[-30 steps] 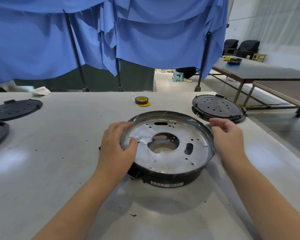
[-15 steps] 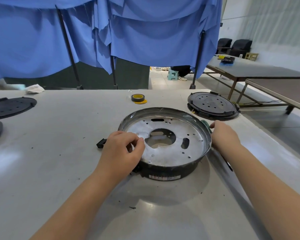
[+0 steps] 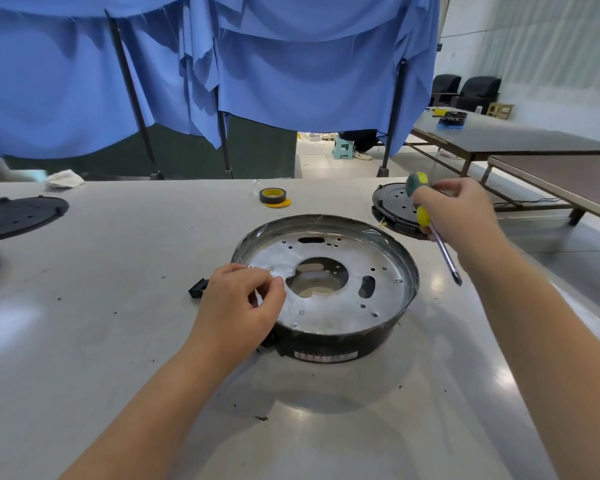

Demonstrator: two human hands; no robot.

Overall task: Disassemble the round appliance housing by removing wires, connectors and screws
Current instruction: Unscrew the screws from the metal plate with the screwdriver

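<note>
- The round appliance housing [image 3: 326, 285] sits open side up on the grey bench [image 3: 118, 341], just ahead of the person.
- Its silver inner plate [image 3: 340, 306] carries a large central opening, several slots and small holes.
- The left hand [image 3: 239, 306] rests on the near-left rim of the housing, fingers curled with thumb and forefinger tips together over the plate; whether they pinch a screw cannot be told.
- The right hand [image 3: 458, 213] is raised above the bench to the right of the housing and grips a screwdriver [image 3: 433, 230] by its yellow-green handle, shaft slanting down, tip clear of the rim.
- A black perforated lid [image 3: 392, 206] lies behind the right hand.
- A tape roll [image 3: 273, 196] lies beyond the housing.
- A small black part [image 3: 198, 289] lies on the bench left of the left hand.
- Two more black lids [image 3: 18, 216] lie at the far left edge.
</note>
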